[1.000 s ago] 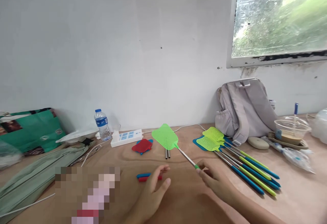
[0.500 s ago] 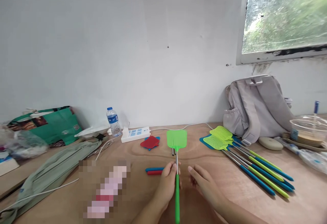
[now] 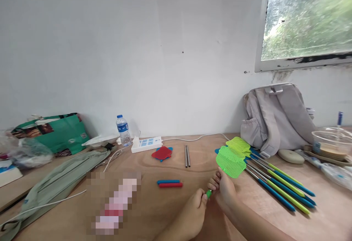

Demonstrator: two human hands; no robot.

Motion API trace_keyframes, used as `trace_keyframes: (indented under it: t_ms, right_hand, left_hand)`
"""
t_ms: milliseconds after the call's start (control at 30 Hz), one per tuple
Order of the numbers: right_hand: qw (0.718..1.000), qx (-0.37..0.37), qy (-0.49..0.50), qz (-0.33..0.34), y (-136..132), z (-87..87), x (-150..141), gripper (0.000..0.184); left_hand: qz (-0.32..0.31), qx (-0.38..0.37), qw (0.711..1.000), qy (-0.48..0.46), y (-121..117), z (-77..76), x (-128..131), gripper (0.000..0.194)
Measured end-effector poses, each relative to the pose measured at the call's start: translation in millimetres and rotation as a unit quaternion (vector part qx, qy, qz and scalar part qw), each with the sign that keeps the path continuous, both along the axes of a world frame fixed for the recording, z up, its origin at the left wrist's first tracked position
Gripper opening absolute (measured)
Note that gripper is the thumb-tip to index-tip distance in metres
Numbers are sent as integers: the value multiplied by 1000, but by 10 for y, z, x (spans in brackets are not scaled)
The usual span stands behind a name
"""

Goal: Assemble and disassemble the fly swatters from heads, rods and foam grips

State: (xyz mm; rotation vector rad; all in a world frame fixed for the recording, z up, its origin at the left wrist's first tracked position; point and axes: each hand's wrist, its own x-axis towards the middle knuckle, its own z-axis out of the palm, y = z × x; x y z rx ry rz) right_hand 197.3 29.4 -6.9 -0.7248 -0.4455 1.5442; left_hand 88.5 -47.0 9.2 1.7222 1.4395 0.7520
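A bright green fly swatter (image 3: pixel 231 162) slants across the front of the table, its mesh head pointing away to the right. My left hand (image 3: pixel 196 208) is closed around its green handle, most of which the fingers hide. Farther up, my right hand (image 3: pixel 223 188) wraps the metal rod just below the head. Right of my hands lies a row of several fly swatters with blue and yellow-green handles (image 3: pixel 288 196). Two loose metal rods (image 3: pixel 187 156) lie beyond my hands, and a blue handle (image 3: pixel 168 181) and a red handle (image 3: pixel 170 185) lie to the left.
Red and blue swatter heads (image 3: pixel 162 153) lie before a white power strip (image 3: pixel 146 144). A water bottle (image 3: pixel 123 130) stands behind. A grey backpack (image 3: pixel 277 116) leans on the wall, with a plastic cup (image 3: pixel 331 142) at far right. A green bag (image 3: pixel 63 133) sits at left.
The green swatter has swung from upright to tilted right, its head now over the row of swatters. My right hand, free before, has closed on its rod; my left has slid to the handle.
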Motion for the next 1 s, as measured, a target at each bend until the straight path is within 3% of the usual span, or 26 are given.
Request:
trace_keyframes:
  t_ms: [167, 267, 367, 433, 467, 533, 600, 667, 767, 867, 1000]
  right_hand:
    - [1000, -20, -2, 21, 13, 189, -92, 29]
    - [999, -20, -20, 35, 25, 200, -167, 24]
    - [999, -18, -25, 30, 153, 218, -81, 27]
    - [1000, -11, -25, 10, 306, 273, 105, 32]
    - [1000, -7, -24, -4, 388, 309, 223, 36]
    - [1000, 6, -22, -12, 522, 375, 454, 41]
    - [1000, 12, -20, 8, 585, 404, 609, 43]
    - [999, 8, -16, 44, 570, 384, 651, 42]
    - [994, -13, -13, 106, 463, 289, 560, 39]
    - [986, -42, -19, 159, 351, 170, 439, 33]
    - [976, -68, -34, 205, 291, 34, 373, 27]
  left_hand:
    - [2, 28, 1000, -1, -43, 18, 38, 27]
    - [8, -78, 991, -110, -47, -34, 2, 30]
    - [-6, -231, 936, -266, -101, -56, -101, 34]
    - [-28, -278, 914, -296, -182, -9, -232, 37]
    - [-34, -276, 919, -279, -229, 36, -315, 39]
    - [-12, -203, 961, -186, -312, 148, -499, 41]
    - [21, -45, 998, -27, -349, 251, -676, 36]
    - [5, 92, 988, 126, -319, 291, -819, 28]
    - [-59, 188, 947, 252, -180, 203, -965, 32]
    - [-84, 232, 925, 289, -34, 55, -1053, 36]
    - [-83, 248, 931, 255, 58, -36, -1109, 33]
